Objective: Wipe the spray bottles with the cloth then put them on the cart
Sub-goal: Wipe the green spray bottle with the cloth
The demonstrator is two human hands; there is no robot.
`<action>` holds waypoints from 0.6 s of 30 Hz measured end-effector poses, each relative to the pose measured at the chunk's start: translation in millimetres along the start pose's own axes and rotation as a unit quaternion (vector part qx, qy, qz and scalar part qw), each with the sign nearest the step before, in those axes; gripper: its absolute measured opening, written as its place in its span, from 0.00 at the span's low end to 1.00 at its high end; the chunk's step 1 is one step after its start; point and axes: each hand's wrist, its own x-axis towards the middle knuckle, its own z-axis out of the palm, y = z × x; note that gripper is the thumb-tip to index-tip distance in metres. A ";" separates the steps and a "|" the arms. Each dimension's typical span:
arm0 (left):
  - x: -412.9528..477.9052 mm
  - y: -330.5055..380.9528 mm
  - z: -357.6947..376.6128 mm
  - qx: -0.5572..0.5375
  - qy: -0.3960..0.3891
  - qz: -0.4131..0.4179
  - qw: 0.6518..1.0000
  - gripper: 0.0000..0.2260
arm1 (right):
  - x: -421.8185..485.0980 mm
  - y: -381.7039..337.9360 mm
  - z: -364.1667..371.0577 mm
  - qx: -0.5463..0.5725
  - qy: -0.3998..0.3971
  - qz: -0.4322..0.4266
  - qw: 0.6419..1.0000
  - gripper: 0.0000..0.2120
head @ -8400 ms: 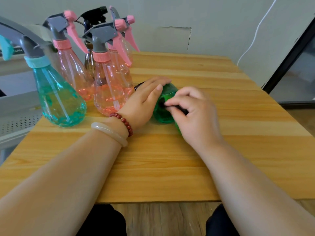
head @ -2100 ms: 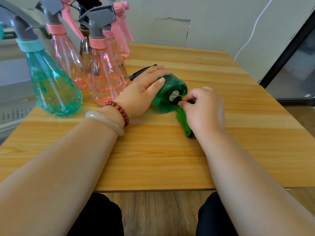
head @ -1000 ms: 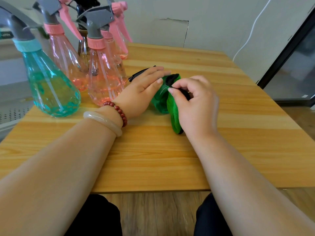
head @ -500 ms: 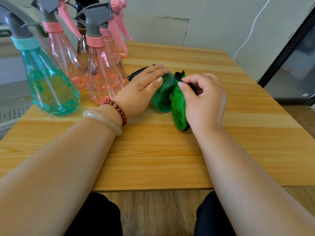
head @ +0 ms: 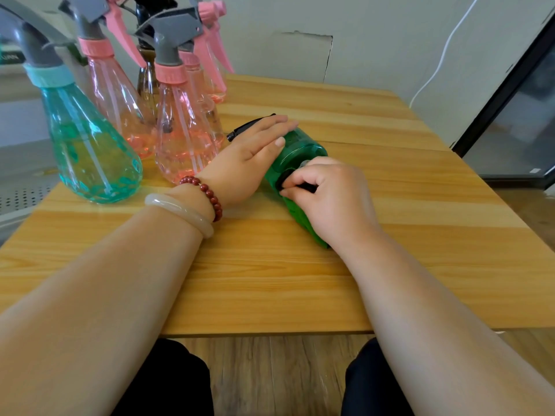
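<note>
Teal bottle and pink bottles are standing at the table's far-left corner (can't tell if any are wiped). I'm seeing the left hand lying flat-fingered on the green bottle, pressing it down on its side near the table's middle, nozzle pointing toward the far edge. The right hand is pinching the green cloth in curled fingers and rubbing the bottle's base. Wiping is the step in hand, I'm judging. Next it's needing a proper grasp round the body, then carrying left to the cart, probably the grey perforated shelf past the left edge.
</note>
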 end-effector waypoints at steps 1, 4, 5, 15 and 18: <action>0.0 0.1 -0.2 0.000 0.000 -0.001 1.000 0.18 | 0.1 -0.5 -0.8 0.000 0.001 0.000 1.000 0.03; 0.7 -0.4 0.0 0.001 0.000 0.001 1.000 0.17 | 0.6 -5.2 -1.0 0.033 0.070 0.008 0.997 0.03; 1.0 -0.4 0.1 0.001 0.002 0.002 1.000 0.17 | 0.4 -7.0 -0.6 0.039 0.080 0.008 0.996 0.03; -0.8 1.6 0.1 0.000 0.005 0.000 1.000 0.17 | 2.2 -7.0 -11.0 -0.018 -0.003 0.049 0.999 0.03; -0.7 0.5 -0.3 0.003 0.003 0.002 1.000 0.17 | 3.2 -10.0 -12.5 -0.040 -0.048 0.090 0.994 0.03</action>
